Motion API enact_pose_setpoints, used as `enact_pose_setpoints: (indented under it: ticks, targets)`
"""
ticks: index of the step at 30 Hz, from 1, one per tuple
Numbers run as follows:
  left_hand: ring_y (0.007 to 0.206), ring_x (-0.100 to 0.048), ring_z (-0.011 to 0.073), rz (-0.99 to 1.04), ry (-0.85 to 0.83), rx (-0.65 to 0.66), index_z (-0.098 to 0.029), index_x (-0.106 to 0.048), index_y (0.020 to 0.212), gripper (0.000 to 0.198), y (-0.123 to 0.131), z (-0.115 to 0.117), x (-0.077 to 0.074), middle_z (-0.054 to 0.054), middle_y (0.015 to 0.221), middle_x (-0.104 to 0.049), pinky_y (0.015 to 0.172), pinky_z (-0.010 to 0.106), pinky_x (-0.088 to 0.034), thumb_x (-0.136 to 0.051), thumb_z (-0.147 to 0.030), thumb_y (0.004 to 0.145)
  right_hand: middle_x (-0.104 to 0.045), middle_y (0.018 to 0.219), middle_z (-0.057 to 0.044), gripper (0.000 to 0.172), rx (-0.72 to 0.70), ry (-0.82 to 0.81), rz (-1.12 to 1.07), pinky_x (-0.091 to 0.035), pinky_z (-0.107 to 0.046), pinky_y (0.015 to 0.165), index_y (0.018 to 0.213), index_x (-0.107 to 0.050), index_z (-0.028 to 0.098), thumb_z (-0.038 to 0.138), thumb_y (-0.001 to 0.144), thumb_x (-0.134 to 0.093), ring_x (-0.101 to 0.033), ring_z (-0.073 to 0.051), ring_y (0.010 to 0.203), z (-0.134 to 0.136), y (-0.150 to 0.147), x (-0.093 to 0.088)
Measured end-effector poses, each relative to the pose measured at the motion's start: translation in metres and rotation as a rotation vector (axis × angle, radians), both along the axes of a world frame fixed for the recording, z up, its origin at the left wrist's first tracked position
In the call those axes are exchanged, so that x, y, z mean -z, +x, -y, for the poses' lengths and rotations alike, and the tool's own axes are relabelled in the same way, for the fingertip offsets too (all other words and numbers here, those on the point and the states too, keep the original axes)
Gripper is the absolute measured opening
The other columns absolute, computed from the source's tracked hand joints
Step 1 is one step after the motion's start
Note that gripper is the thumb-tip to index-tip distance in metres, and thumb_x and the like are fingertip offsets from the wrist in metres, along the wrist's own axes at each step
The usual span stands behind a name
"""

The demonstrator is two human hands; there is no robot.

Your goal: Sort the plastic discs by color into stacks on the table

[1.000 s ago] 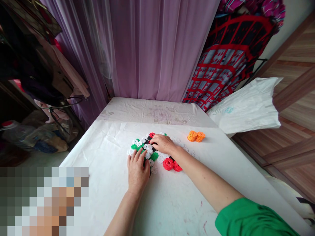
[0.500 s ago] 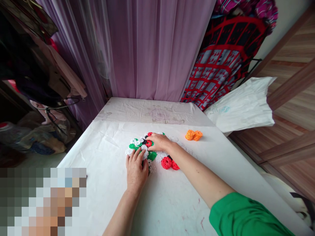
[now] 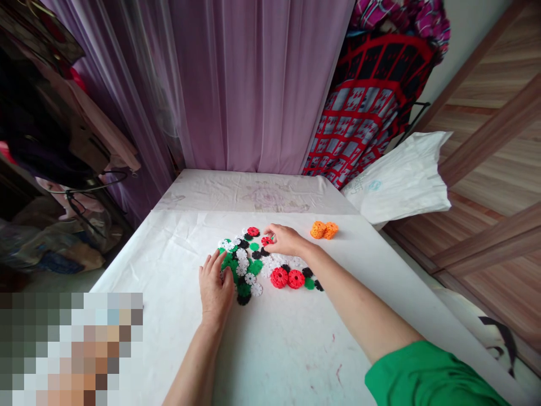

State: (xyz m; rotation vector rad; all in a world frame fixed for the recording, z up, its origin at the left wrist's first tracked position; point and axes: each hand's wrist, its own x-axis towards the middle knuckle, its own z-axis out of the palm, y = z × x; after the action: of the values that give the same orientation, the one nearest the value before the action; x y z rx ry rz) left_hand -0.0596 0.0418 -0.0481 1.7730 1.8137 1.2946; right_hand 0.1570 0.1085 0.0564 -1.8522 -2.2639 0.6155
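My feed showed a white cloth-covered table (image 3: 287,344) carrying a loose spread of white, green and black plastic snap discs (image 3: 243,265), two red disc stacks (image 3: 279,277) just right of it, and two touching orange stacks (image 3: 323,229) farther back.

Pile of white, green, black and red plastic snowflake discs (image 3: 243,265) on white sheet (image 3: 279,349). Left hand (image 3: 215,290) open, just left of pile. Right hand (image 3: 285,239) at pile's far right, fingertips at small red disc (image 3: 266,241). Two red wheels (image 3: 287,277) just right of pile; orange stack (image 3: 324,230) farther right.
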Motion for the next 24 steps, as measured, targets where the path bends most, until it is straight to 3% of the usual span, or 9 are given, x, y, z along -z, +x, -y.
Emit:
enact_pose_setpoints:
  ticks: [5,9,17,24]
  targets:
    - [0.137,-0.046,0.0325,0.004,0.008,0.006,-0.025,-0.065,0.119,0.036,0.003,-0.001,-0.002,0.01,0.136,-0.062,0.113,0.061,-0.031,-0.046,-0.026,0.088,-0.067,0.109,-0.003,0.048,-0.02,-0.017,-0.086,-0.046,-0.028,0.083,0.113,-0.061,0.024,0.022,0.066,-0.069,-0.062,-0.019,0.097,0.057,0.044,-0.011]
    - [0.135,-0.048,0.0317,-0.009,0.02,0.006,-0.026,-0.066,0.118,0.036,0.003,-0.001,-0.002,0.008,0.135,-0.063,0.113,0.059,-0.032,-0.047,-0.026,0.088,-0.066,0.114,-0.004,0.049,-0.032,-0.05,-0.03,-0.045,-0.029,0.084,0.115,-0.06,0.023,0.02,0.066,-0.067,-0.062,-0.02,0.1,0.086,0.055,-0.008]
    - [0.136,-0.046,0.0333,-0.026,0.002,0.014,-0.025,-0.066,0.12,0.036,0.001,0.0,-0.004,0.009,0.138,-0.061,0.114,0.062,-0.029,-0.047,-0.027,0.089,-0.064,0.121,-0.005,0.047,-0.077,-0.032,0.065,-0.044,-0.03,0.088,0.117,-0.06,0.024,0.019,0.07,-0.064,-0.063,-0.02,0.102,0.087,0.052,0.005]
    - [0.136,-0.046,0.0331,-0.031,0.012,0.018,-0.024,-0.066,0.119,0.036,0.002,0.0,-0.005,0.011,0.136,-0.062,0.113,0.06,-0.033,-0.046,-0.027,0.089,-0.064,0.118,-0.004,0.049,-0.028,-0.018,-0.021,-0.046,-0.028,0.086,0.119,-0.061,0.024,0.021,0.071,-0.069,-0.063,-0.018,0.099,0.081,0.059,-0.002]
